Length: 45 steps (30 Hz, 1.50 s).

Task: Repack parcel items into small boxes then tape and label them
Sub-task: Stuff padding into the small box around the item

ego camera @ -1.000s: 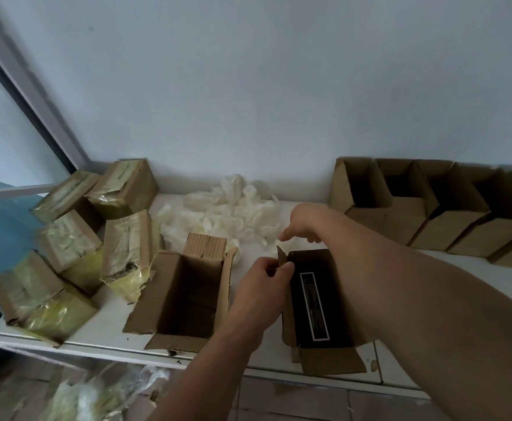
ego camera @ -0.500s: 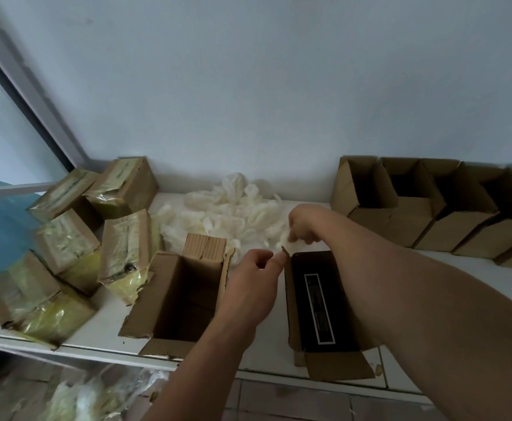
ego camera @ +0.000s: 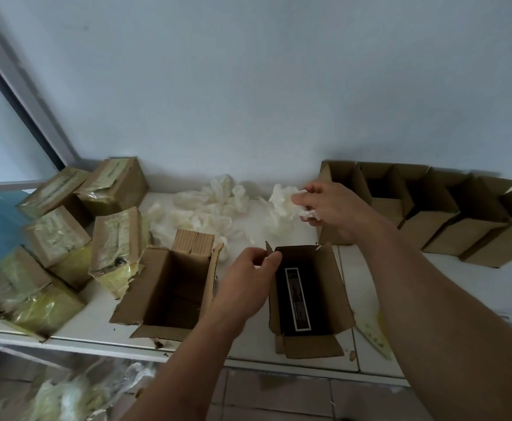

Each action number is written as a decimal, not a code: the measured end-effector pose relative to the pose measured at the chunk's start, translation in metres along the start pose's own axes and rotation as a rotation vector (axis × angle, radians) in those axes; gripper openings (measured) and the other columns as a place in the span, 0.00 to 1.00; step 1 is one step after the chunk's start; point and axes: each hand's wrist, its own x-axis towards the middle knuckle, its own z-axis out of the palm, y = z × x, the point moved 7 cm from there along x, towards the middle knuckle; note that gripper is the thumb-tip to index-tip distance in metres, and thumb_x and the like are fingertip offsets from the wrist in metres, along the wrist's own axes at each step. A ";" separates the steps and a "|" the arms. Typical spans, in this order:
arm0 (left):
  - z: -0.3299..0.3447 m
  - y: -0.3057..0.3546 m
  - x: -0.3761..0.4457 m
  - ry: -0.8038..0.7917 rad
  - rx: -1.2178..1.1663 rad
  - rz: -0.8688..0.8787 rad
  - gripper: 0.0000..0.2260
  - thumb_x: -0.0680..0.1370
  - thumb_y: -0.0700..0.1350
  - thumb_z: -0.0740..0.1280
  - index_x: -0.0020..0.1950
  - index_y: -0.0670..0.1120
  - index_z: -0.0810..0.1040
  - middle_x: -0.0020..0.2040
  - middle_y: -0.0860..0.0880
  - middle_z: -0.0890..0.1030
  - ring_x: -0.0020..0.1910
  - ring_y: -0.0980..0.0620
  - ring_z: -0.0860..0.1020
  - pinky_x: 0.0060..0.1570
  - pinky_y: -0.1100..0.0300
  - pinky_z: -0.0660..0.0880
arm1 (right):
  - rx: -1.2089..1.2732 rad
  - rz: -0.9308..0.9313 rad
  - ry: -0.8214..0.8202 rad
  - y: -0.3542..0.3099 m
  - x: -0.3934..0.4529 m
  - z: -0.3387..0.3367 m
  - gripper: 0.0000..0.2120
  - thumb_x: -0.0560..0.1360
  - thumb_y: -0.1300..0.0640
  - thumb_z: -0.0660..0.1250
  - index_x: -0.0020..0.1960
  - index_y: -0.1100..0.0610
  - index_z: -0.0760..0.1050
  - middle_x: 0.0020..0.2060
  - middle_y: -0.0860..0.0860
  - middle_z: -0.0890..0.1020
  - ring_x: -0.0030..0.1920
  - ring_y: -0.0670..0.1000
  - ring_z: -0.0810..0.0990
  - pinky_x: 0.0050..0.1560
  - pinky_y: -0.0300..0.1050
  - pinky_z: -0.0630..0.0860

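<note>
Pinching the left flap of the small open cardboard box [ego camera: 306, 294], the left hand [ego camera: 245, 284] steadied it on the white shelf [ego camera: 248, 344]; a black item with a white-framed label [ego camera: 299, 299] lay inside. Farther back, the right hand [ego camera: 333, 208] gripped a wad of white packing plastic [ego camera: 285, 199] lifted off the pile [ego camera: 206, 208].

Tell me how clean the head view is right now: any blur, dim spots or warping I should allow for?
Head view: dim, flat light with no glare; the row of empty boxes at the right edge smears with motion blur; wide-angle warping bends the window frame; the label on the black item in the open box is too soft to read.
</note>
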 end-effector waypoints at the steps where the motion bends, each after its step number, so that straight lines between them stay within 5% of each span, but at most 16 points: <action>1: 0.000 0.001 0.000 0.010 -0.005 0.007 0.17 0.80 0.59 0.62 0.66 0.53 0.73 0.55 0.58 0.77 0.51 0.59 0.76 0.39 0.65 0.69 | 0.071 0.018 0.007 0.002 -0.002 -0.001 0.10 0.75 0.52 0.71 0.53 0.57 0.79 0.46 0.54 0.83 0.39 0.48 0.82 0.50 0.47 0.81; 4: -0.005 0.007 0.000 0.065 -0.002 0.028 0.19 0.80 0.59 0.62 0.68 0.53 0.72 0.63 0.57 0.75 0.56 0.58 0.73 0.41 0.67 0.67 | 0.291 0.041 0.027 0.003 -0.007 -0.005 0.14 0.75 0.56 0.71 0.57 0.63 0.78 0.49 0.57 0.82 0.41 0.50 0.82 0.56 0.51 0.80; 8: -0.018 0.020 0.006 0.158 0.010 0.170 0.22 0.79 0.58 0.65 0.72 0.57 0.68 0.71 0.57 0.68 0.52 0.65 0.73 0.55 0.58 0.72 | 0.580 0.019 -0.063 -0.006 -0.016 0.004 0.07 0.77 0.60 0.69 0.52 0.63 0.76 0.43 0.56 0.79 0.37 0.47 0.80 0.48 0.43 0.79; 11: -0.021 0.031 0.011 0.161 0.089 0.316 0.30 0.77 0.55 0.68 0.75 0.63 0.59 0.76 0.62 0.58 0.51 0.65 0.76 0.53 0.57 0.76 | 0.681 0.020 -0.174 -0.009 -0.022 0.020 0.04 0.78 0.60 0.67 0.45 0.60 0.75 0.39 0.54 0.77 0.35 0.47 0.78 0.55 0.48 0.76; 14: -0.016 0.033 0.020 0.110 0.120 0.356 0.34 0.76 0.54 0.70 0.75 0.68 0.54 0.74 0.63 0.63 0.50 0.61 0.79 0.51 0.53 0.79 | 0.677 0.044 -0.240 -0.007 -0.027 0.039 0.06 0.79 0.60 0.64 0.45 0.60 0.75 0.34 0.53 0.77 0.32 0.47 0.77 0.51 0.46 0.76; 17: -0.015 0.030 0.031 0.088 0.084 0.336 0.28 0.75 0.55 0.69 0.72 0.68 0.62 0.62 0.57 0.78 0.48 0.57 0.81 0.50 0.50 0.80 | 0.716 0.051 -0.306 -0.010 -0.028 0.055 0.05 0.79 0.59 0.63 0.46 0.60 0.75 0.35 0.55 0.76 0.31 0.48 0.76 0.42 0.42 0.78; 19: -0.020 0.032 0.034 0.137 0.096 0.331 0.20 0.77 0.53 0.69 0.69 0.60 0.71 0.60 0.56 0.78 0.48 0.57 0.81 0.50 0.56 0.78 | 0.733 0.039 -0.325 -0.012 -0.026 0.061 0.05 0.79 0.60 0.63 0.46 0.60 0.74 0.38 0.56 0.76 0.30 0.48 0.76 0.42 0.42 0.77; 25: -0.035 0.038 0.036 0.380 0.332 0.351 0.10 0.81 0.47 0.64 0.59 0.46 0.80 0.53 0.55 0.75 0.47 0.59 0.72 0.39 0.73 0.65 | 0.726 0.041 -0.295 -0.005 -0.023 0.058 0.04 0.79 0.61 0.65 0.51 0.62 0.74 0.38 0.53 0.79 0.33 0.47 0.77 0.57 0.50 0.75; 28: -0.041 0.026 0.044 0.421 0.385 0.287 0.10 0.82 0.45 0.63 0.58 0.44 0.81 0.51 0.54 0.74 0.46 0.57 0.72 0.46 0.68 0.65 | 0.872 0.089 -0.223 0.004 -0.026 0.046 0.06 0.78 0.60 0.66 0.53 0.60 0.74 0.33 0.52 0.77 0.31 0.47 0.73 0.59 0.53 0.77; 30: -0.051 0.014 0.052 0.436 0.406 0.192 0.11 0.82 0.46 0.62 0.57 0.44 0.81 0.53 0.50 0.80 0.48 0.52 0.76 0.51 0.56 0.74 | 1.001 0.082 -0.156 0.002 -0.028 0.028 0.07 0.78 0.59 0.65 0.54 0.60 0.74 0.30 0.51 0.74 0.30 0.46 0.70 0.59 0.53 0.78; 32: -0.056 0.010 0.056 0.397 0.368 0.140 0.13 0.82 0.46 0.60 0.64 0.45 0.77 0.61 0.46 0.80 0.56 0.47 0.78 0.58 0.51 0.75 | 0.858 0.026 -0.105 -0.006 -0.033 0.012 0.09 0.79 0.59 0.65 0.56 0.62 0.74 0.34 0.53 0.74 0.31 0.46 0.71 0.58 0.52 0.79; 36: -0.036 0.010 0.053 0.166 0.167 0.104 0.25 0.82 0.51 0.62 0.78 0.52 0.59 0.75 0.54 0.66 0.69 0.47 0.71 0.68 0.51 0.67 | 0.308 0.051 0.009 0.000 -0.048 0.004 0.13 0.78 0.57 0.68 0.56 0.67 0.75 0.46 0.58 0.79 0.36 0.48 0.75 0.47 0.46 0.81; 39: -0.027 0.007 0.047 0.131 0.071 0.098 0.22 0.80 0.57 0.63 0.73 0.52 0.68 0.68 0.52 0.74 0.63 0.49 0.76 0.64 0.45 0.73 | -0.073 0.022 -0.005 0.007 -0.060 0.013 0.09 0.77 0.55 0.67 0.51 0.61 0.78 0.45 0.58 0.82 0.35 0.48 0.77 0.34 0.39 0.77; 45: 0.000 -0.006 0.025 -0.012 0.154 0.022 0.16 0.80 0.60 0.59 0.51 0.51 0.80 0.46 0.51 0.83 0.47 0.49 0.82 0.51 0.45 0.80 | -0.679 -0.004 -0.007 0.016 -0.069 0.035 0.08 0.72 0.53 0.66 0.37 0.56 0.74 0.30 0.50 0.73 0.31 0.47 0.71 0.30 0.40 0.65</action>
